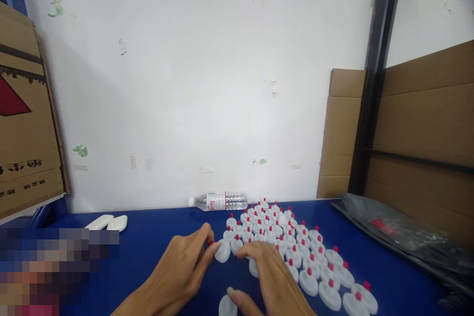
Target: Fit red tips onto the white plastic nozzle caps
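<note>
My left hand (187,259) pinches the red cap of a small, flat, rounded white bottle (222,252), which is tipped above the blue tabletop. Its thumb and index finger are closed on the cap. My right hand (268,276) has its thumb and fingers spread, palm over the table. The right thumb tip is at the top of another white bottle (227,306) near the bottom edge; whether it touches is unclear. Behind the right fingers another bottle (254,267) is partly hidden. Rows of similar red-capped bottles (309,281) stand on the right.
A clear plastic water bottle (225,201) lies against the white wall. Two white rounded objects (117,223) lie at the left. Cardboard boxes (25,108) flank the left side, a cardboard sheet (340,133) the right. Grey plastic bags (407,237) lie along the right edge.
</note>
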Demonstrator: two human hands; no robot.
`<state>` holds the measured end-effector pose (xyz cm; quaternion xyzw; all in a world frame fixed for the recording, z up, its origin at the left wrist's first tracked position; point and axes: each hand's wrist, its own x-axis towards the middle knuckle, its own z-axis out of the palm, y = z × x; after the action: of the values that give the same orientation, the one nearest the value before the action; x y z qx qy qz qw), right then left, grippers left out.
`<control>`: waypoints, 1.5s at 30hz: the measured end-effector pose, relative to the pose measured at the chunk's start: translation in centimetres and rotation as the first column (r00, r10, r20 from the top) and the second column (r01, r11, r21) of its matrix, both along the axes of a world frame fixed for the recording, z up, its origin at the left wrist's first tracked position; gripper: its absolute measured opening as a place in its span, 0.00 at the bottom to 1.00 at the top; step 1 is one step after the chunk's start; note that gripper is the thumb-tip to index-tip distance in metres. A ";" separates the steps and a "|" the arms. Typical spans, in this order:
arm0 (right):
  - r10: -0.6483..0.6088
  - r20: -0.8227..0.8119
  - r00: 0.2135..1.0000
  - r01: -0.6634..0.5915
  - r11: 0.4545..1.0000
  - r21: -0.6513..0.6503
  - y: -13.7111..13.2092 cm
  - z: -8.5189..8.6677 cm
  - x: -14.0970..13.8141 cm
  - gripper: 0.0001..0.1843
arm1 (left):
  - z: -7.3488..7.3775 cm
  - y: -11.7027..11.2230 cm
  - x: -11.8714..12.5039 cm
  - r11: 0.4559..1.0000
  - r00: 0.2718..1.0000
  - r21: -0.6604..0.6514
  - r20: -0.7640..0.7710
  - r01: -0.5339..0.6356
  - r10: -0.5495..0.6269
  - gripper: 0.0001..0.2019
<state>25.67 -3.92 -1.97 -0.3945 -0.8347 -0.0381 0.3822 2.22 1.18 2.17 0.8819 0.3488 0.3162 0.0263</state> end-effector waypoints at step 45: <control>0.010 0.077 0.997 -0.011 1.000 0.013 0.8 0.1 -0.1 0.04 | -0.2 4.8 -4.2 0.850 0.977 -0.515 -0.215 -0.115 0.001 0.10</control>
<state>25.61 -3.12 -1.88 -0.3860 -0.8505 -0.0569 0.3527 -1.93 5.97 1.95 0.8582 0.4491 0.1163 0.2197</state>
